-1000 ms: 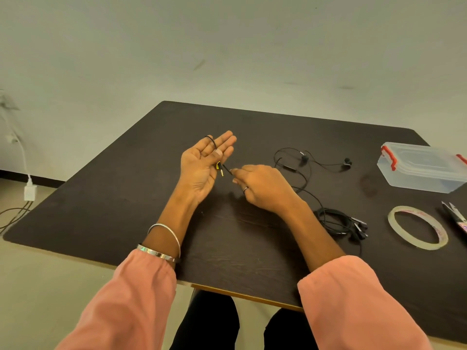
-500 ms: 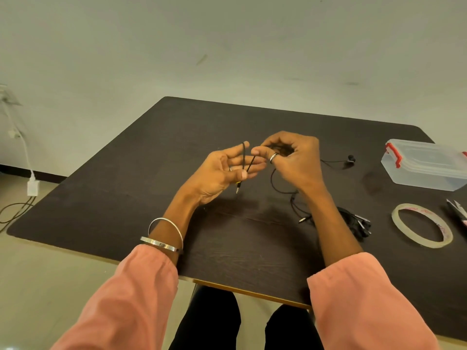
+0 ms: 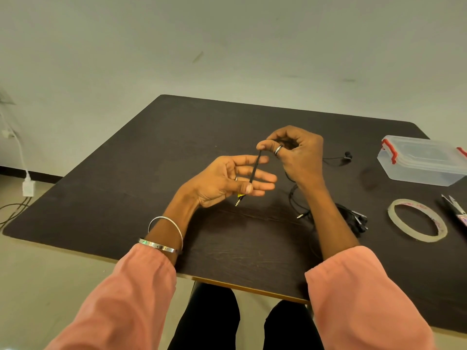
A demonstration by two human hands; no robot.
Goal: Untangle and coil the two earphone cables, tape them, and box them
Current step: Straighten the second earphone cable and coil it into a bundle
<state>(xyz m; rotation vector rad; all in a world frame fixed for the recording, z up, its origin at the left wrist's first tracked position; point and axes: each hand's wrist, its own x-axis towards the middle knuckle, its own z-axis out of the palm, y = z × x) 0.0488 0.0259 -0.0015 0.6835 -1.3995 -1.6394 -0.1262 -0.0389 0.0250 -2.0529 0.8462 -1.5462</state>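
My left hand (image 3: pixel 227 180) is palm up over the middle of the table, its thumb pinning a black earphone cable (image 3: pixel 255 170) against the fingers; the gold plug (image 3: pixel 238 200) hangs below. My right hand (image 3: pixel 294 154) pinches the same cable just above, holding it taut across my left fingers. The rest of that cable trails right to an earbud (image 3: pixel 348 155) on the table. A second black earphone bundle (image 3: pixel 353 218) lies beside my right forearm, its plug (image 3: pixel 300 216) showing. A clear box (image 3: pixel 424 164) with red latches stands at the right.
A ring of clear tape (image 3: pixel 417 219) lies flat at the right, with small scissors (image 3: pixel 454 210) beyond it at the frame edge. The dark table (image 3: pixel 151 173) ends close to my lap. A charger and white cable (image 3: pixel 27 188) hang by the wall at left.
My right hand has risen from the table and carried the cable up over my left fingers. My left hand has shifted right, fingers now pointing right, with the cable across them.
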